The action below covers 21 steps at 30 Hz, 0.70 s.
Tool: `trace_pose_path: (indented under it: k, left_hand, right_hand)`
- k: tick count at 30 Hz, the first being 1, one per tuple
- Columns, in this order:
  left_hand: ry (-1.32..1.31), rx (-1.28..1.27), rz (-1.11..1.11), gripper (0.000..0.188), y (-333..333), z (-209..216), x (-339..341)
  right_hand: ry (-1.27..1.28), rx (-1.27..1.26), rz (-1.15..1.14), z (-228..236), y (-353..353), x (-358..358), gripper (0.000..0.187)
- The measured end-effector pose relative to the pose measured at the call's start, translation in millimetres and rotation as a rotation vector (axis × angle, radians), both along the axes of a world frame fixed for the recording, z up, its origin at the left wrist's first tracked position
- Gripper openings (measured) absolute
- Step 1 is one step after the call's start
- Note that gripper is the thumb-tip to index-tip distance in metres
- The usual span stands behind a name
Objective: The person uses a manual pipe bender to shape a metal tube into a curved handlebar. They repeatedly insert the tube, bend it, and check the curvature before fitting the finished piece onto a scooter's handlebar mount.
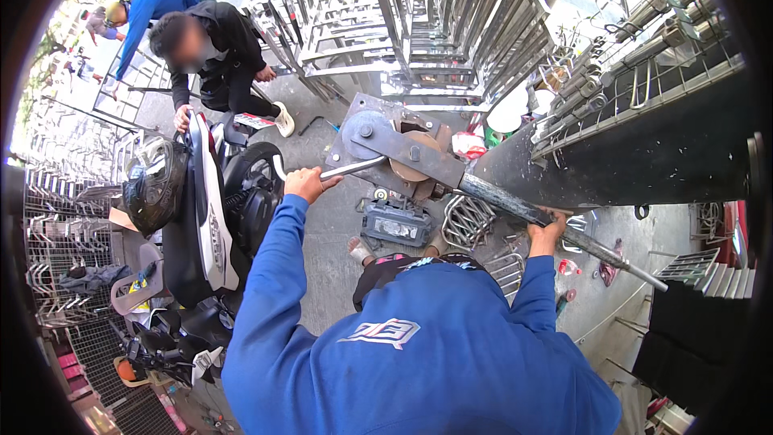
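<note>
In front of me stands a heavy metal bender point(378, 130) with round dies and a thick pivoting arm. My left hand point(307, 184) is wrapped round a thin metal tube point(354, 167), which runs into the bender between its dies. Beyond my fist the tube's free end curves upward. Off to the right, my right hand point(547, 233) grips the long steel lever point(506, 206) of the bender from below and around its side. That lever slants away from the dies toward the lower right.
Left stands a motorcycle point(211, 217) with a dark helmet point(155, 185); a person in black point(221, 52) touches it. Metal frames point(403, 24) are stacked ahead. A grey toolbox point(396, 223) and bent tubes point(469, 224) lie by my feet. A thick black post point(612, 153) is at right.
</note>
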<state>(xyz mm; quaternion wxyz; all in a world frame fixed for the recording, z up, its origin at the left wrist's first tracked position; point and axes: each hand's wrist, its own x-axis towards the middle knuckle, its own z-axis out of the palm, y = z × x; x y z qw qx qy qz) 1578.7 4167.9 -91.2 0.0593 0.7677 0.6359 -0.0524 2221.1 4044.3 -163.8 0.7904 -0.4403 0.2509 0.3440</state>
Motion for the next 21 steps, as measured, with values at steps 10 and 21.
trace_pose_path:
  k: [10, 21]
  left_hand:
    - [-0.052, -0.118, 0.034, 0.085, 1, -1, 0]
    - [-0.054, -0.064, 0.06, 0.086, -2, -3, 10]
  right_hand:
    - [0.017, -0.046, 0.024, 4, -21, -10, 0.009]
    - [0.11, -0.148, -0.057, -11, -37, -17, 0.018]
